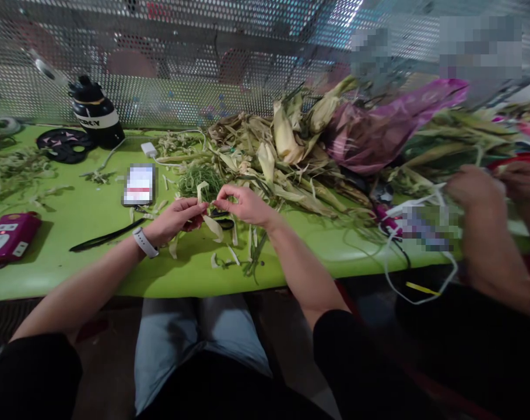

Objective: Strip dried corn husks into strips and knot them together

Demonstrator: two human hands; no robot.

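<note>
My left hand (176, 219) and my right hand (244, 204) meet over the green table (85, 216), both pinched on a pale strip of corn husk (206, 205) that hangs down between them. A white watch sits on my left wrist. Black scissors (223, 220) lie on the table just under my hands. Loose husk strips (230, 251) lie scattered below them, and a tangle of thin green fibres (199, 177) rests just behind.
A big heap of corn husks (286, 157) and a pink plastic bag (378, 125) fill the right. Another person's hands (487, 189) work at far right. A phone (139, 185), a black bottle (96, 114), a magenta case (9, 236) and a perforated metal wall (181, 58) are also in view.
</note>
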